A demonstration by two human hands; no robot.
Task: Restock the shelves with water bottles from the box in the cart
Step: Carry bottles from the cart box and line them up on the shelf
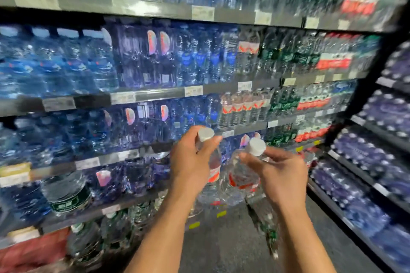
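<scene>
My left hand (190, 162) grips a clear water bottle (213, 170) with a white cap and a red label, holding it by the neck. My right hand (281, 175) holds a second clear bottle (241, 175) of the same kind, white cap up, red label low on its body. Both bottles are upright and close together, raised in front of the shelving (155, 93). The shelves are packed with rows of bottled water; matching red-labelled bottles (244, 106) stand on a shelf just above my hands. The cart and the box are out of view.
Several shelf levels run across the view, with price tags on their edges. Large green-labelled bottles (66, 195) sit at the lower left. A second rack of wrapped bottle packs (377, 150) stands on the right. Grey floor (233, 239) shows between my arms. The picture is motion-blurred.
</scene>
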